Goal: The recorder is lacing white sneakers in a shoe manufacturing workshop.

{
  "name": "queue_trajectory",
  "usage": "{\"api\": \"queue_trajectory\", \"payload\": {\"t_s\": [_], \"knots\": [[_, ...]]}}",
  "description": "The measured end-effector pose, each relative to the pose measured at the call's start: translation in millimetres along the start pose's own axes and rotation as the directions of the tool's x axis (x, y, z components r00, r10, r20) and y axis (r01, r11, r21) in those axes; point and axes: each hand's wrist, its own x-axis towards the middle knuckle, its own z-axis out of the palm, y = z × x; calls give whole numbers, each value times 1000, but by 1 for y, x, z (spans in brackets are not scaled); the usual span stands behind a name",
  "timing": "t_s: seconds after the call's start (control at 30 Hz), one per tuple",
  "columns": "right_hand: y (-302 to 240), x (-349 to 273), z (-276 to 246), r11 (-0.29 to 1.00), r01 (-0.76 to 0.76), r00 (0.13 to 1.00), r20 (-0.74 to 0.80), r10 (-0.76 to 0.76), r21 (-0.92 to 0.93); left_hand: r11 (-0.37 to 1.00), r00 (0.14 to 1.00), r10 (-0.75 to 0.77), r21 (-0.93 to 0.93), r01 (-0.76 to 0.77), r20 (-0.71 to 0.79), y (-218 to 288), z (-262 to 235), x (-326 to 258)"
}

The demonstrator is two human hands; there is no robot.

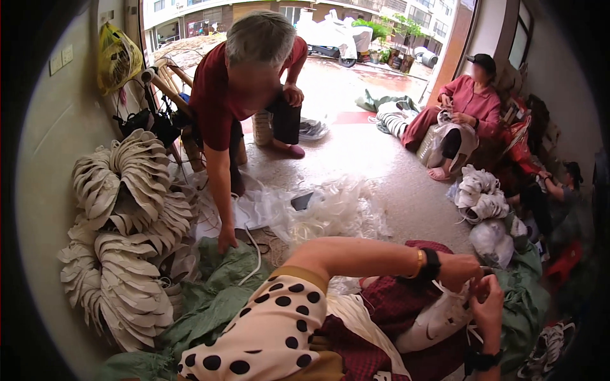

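Observation:
A white shoe upper (437,325) with small dark marks lies across my lap, on dark red checked cloth. My left hand (459,272), below a spotted sleeve and a black wrist strap, is closed at the upper's far end. My right hand (488,303) meets it there with bent fingers, pinching at the same edge. What lies between the fingertips is too small to make out. A length of pale cloth or uppers (362,317) also rests on my lap.
Stacked white shoe parts (117,279) stand along the left wall. A co-worker in a red shirt (219,95) bends over a green sack (222,273). Another person (470,108) sits at the right. Clear plastic (337,209) and bundled white uppers (480,193) lie on the floor.

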Motion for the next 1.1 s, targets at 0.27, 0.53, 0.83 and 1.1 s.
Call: {"api": "queue_trajectory", "payload": {"t_s": [0.27,0.53,0.83,1.1], "knots": [[1,8,12,997,32,997,-67,-27,63,990,974,136,-68,-125,183,-23,-23,7],[-9,-3,11,990,-20,1000,-13,22,139,1000,997,23,2,-23,70,-18,-12,-12],[41,-14,-70,954,197,944,-220,-247,-227,868,913,-393,-371,329,-111,-1,-1,-25],[114,-86,-162,967,-180,956,-262,130,-178,843,892,-402,-464,272,-209,-5,16,-38]]}}
